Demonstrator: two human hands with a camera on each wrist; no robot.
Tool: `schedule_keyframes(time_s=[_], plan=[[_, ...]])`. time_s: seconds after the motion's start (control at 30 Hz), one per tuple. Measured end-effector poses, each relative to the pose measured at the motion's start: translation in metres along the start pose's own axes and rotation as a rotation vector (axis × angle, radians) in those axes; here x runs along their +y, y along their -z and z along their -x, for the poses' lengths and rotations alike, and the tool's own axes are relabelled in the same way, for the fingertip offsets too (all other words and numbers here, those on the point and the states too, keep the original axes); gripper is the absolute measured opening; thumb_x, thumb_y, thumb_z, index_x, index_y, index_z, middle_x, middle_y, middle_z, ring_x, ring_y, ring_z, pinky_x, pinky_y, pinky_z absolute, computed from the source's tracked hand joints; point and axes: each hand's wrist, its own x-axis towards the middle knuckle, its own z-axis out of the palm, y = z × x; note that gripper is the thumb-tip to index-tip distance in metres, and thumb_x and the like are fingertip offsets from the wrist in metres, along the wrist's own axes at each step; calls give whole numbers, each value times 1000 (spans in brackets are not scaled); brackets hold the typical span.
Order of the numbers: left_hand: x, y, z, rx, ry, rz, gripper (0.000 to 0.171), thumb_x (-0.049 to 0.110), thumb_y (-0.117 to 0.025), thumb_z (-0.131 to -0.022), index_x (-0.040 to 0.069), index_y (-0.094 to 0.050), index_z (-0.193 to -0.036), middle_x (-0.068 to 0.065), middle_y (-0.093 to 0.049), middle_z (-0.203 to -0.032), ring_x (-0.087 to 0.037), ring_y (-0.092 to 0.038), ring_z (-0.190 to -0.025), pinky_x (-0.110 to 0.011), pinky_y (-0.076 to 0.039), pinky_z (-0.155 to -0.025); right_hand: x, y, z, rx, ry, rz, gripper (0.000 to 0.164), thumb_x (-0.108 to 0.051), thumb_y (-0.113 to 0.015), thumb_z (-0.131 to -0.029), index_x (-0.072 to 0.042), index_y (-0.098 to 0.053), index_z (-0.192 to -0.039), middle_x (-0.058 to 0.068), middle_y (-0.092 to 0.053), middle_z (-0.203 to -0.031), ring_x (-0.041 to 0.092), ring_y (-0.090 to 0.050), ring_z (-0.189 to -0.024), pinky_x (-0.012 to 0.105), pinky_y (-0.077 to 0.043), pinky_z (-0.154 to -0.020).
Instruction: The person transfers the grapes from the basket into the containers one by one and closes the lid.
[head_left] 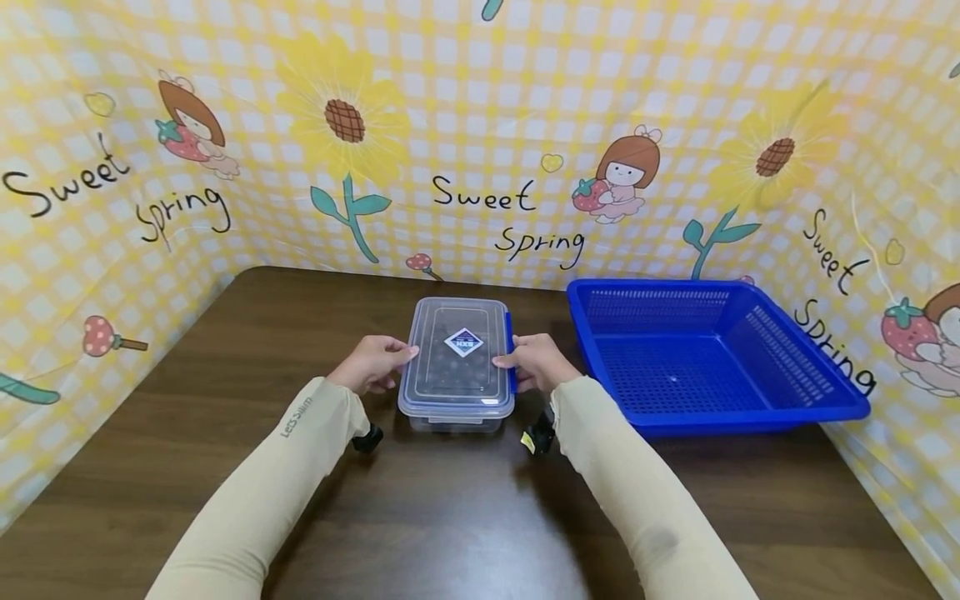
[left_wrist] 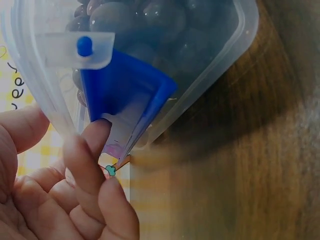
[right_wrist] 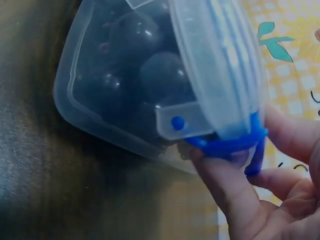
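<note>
A clear plastic food container with a lid and blue side latches stands on the table between both hands. Dark round fruits like grapes show through its wall. My left hand is at its left side, thumb at the lid's edge, a fingertip behind the left blue latch, which hangs swung down and away from the lid. On the other side my right hand pinches the right blue latch, thumb over the lid's edge and fingers below. That latch sits up against the lid rim.
A blue plastic basket with perforated walls stands to the right on the brown wooden table. Behind and beside the table hangs a yellow checked cloth with printed flowers.
</note>
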Motion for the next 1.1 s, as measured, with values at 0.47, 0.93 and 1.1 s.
schedule_keyframes(time_s=[0.47, 0.93, 1.1], plan=[[1, 0, 1, -28, 31, 13, 54, 36, -54, -98, 3, -42, -140, -20, -50, -129, -36, -57, -99, -46, -50, -83, 20, 2, -7, -71, -39, -207, 74, -19, -69, -89, -33, -30, -151, 12, -68, -104, 24, -65, -84, 37, -52, -73], [-6, 9, 1, -194, 77, 40, 71, 42, -43, -101, 0, -15, -150, -27, -40, -140, -41, -53, -116, -49, -51, -85, 28, -5, -7, -97, -10, -284, 74, -15, -68, -90, -33, -31, -151, 16, -66, -108, 26, -65, -88, 41, -52, -77], [-9, 4, -6, -217, 107, 69, 65, 44, -41, -101, -1, -25, -146, -25, -48, -130, -35, -57, -106, -45, -53, -79, 29, 0, -8, -102, 2, -267, 74, -16, -66, -91, -33, -28, -152, 18, -64, -112, 28, -64, -91, 44, -51, -82]])
